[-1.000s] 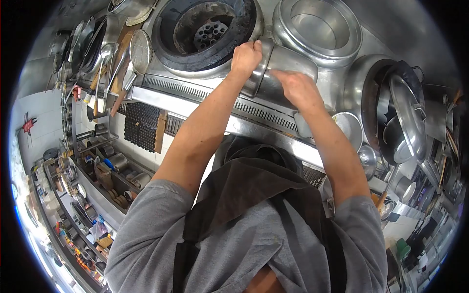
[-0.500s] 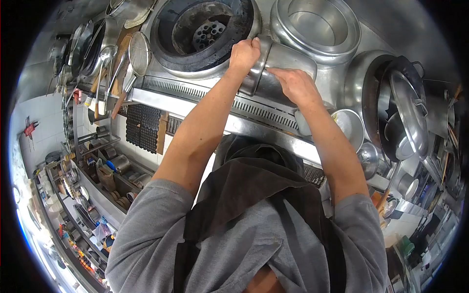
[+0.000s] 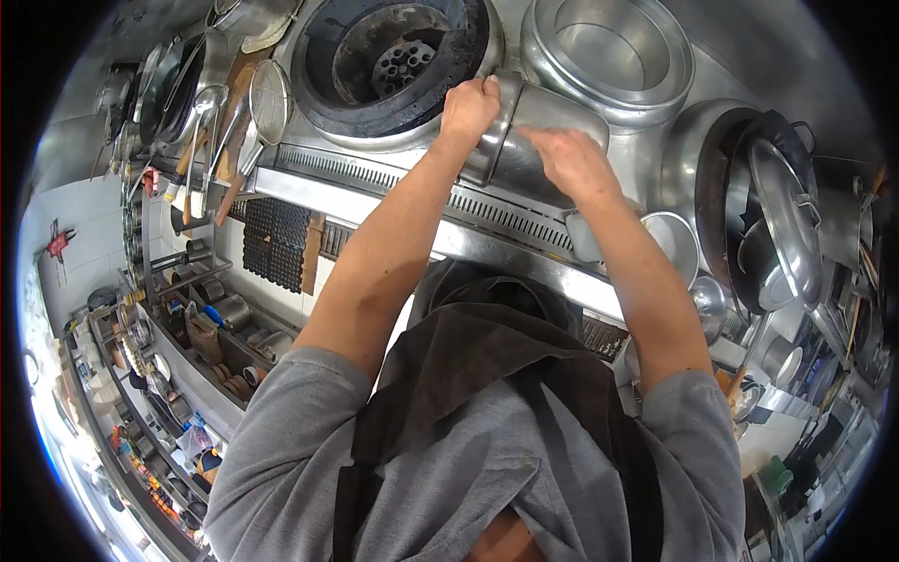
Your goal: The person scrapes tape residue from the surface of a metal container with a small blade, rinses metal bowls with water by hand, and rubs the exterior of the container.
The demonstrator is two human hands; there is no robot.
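Observation:
A stainless steel cylindrical pot (image 3: 536,161) lies tilted on its side at the front of the range, with a raised band near its left end. My left hand (image 3: 471,110) is closed around the upper left edge of this pot. Over the pot's side is my right hand (image 3: 573,161), its index finger stretched toward the band and its other fingers partly curled. Whether the fingertip touches the metal is hard to tell. The inside of the pot is hidden from view.
A black wok burner (image 3: 403,66) sits behind my left hand, and a round steel basin (image 3: 613,47) behind the pot. Strainers and ladles (image 3: 270,101) hang at left. A white-lined bowl (image 3: 671,245) and large lids (image 3: 785,220) stand at right. A slotted drain (image 3: 375,178) runs along the front.
My right hand has shifted slightly along the pot's side, and its fingers have changed position a little. My left hand keeps its grip on the edge.

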